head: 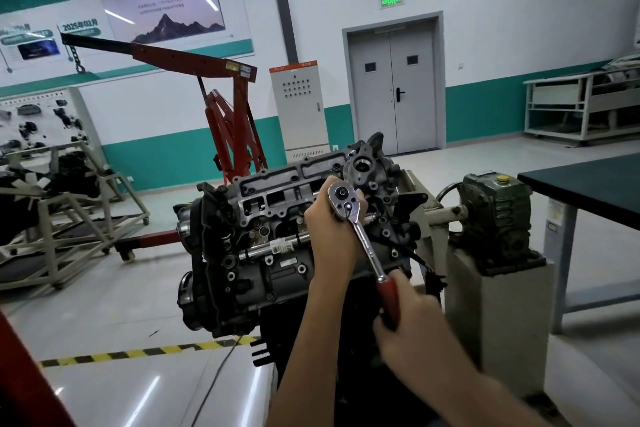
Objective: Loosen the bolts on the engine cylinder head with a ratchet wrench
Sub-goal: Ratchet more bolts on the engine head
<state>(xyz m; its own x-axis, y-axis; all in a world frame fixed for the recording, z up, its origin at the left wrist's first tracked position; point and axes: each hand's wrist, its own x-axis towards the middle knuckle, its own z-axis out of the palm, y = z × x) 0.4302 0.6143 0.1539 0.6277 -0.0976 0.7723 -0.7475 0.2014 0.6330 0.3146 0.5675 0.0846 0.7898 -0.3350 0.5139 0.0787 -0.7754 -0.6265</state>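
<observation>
Ratchet wrench spanning both hands, left hand at head, right hand gripping handle

the left hand and right hand are bare, with bare forearms behind them.

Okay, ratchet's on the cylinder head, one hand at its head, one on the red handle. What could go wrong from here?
1. If the socket slips, the left hand, curled around the head of the ratchet wrench, could strike the cylinder head castings.
2. If a bolt breaks free suddenly, the right hand on the red handle may lurch toward the green gearbox on the stand.
</observation>
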